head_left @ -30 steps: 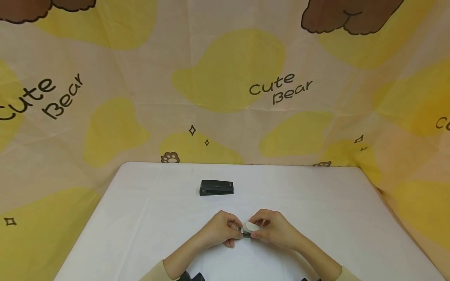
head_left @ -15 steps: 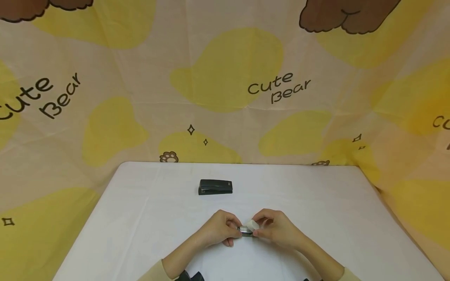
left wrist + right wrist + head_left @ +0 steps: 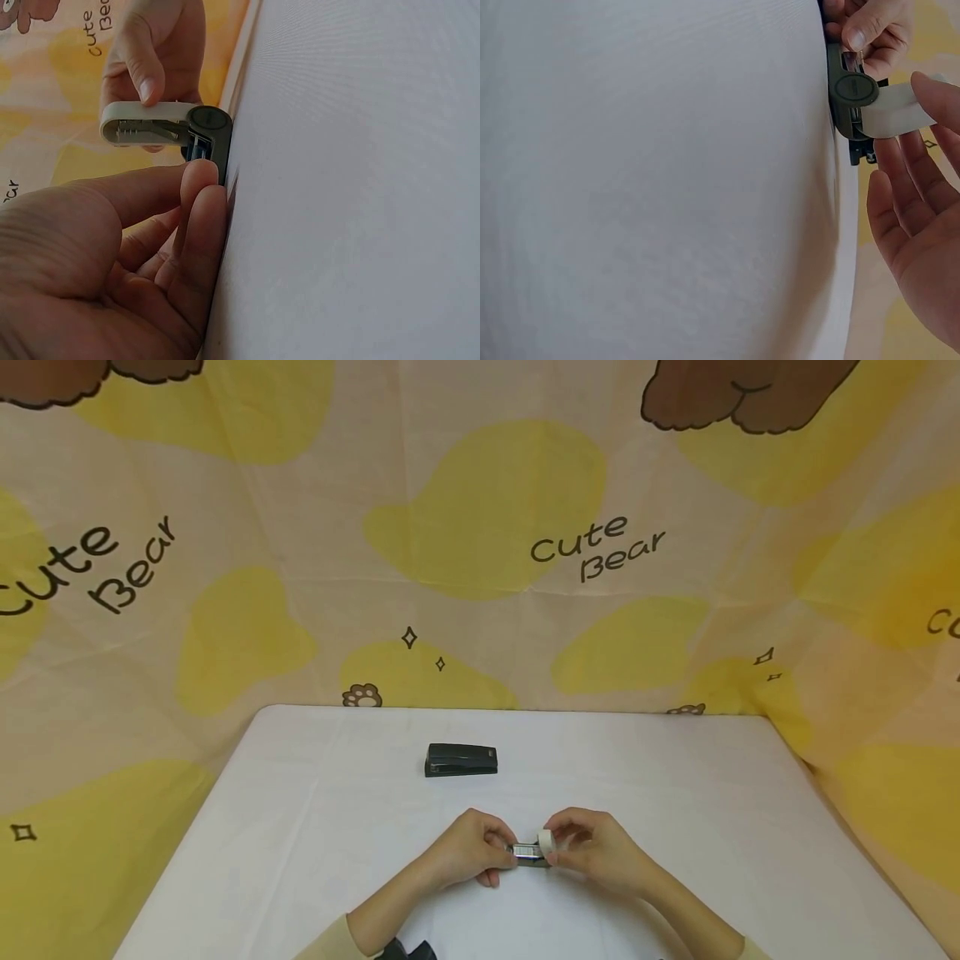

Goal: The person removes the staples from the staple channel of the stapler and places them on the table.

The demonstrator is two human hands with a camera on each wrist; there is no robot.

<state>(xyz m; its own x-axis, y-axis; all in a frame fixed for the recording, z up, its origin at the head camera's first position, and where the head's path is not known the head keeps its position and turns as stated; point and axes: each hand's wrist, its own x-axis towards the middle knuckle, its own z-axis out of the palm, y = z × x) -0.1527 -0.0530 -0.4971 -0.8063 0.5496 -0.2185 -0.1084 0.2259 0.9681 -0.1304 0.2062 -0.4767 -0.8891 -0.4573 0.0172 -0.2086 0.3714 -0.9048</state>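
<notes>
A small stapler [image 3: 532, 862] with a white top and dark green base lies on the table in front of me, its metal staple channel exposed. Its white top [image 3: 898, 111] stands swung up, roughly square to the base, as the left wrist view also shows. My left hand [image 3: 474, 850] pinches the base's left end between thumb and fingers. With thumb and fingertips, my right hand [image 3: 600, 847] holds the raised white top. In the right wrist view the round green hinge [image 3: 855, 88] sits between the two hands.
A black stapler [image 3: 461, 760] lies farther back on the white table [image 3: 360, 827], left of the middle. Behind the table hangs a patterned yellow and beige cloth [image 3: 480, 510]. A dark object [image 3: 405, 950] shows at the bottom edge near my left sleeve.
The white top has swung up and to the right with my right hand, uncovering the staple channel. My left hand has kept its hold on the base. The black stapler has not moved.
</notes>
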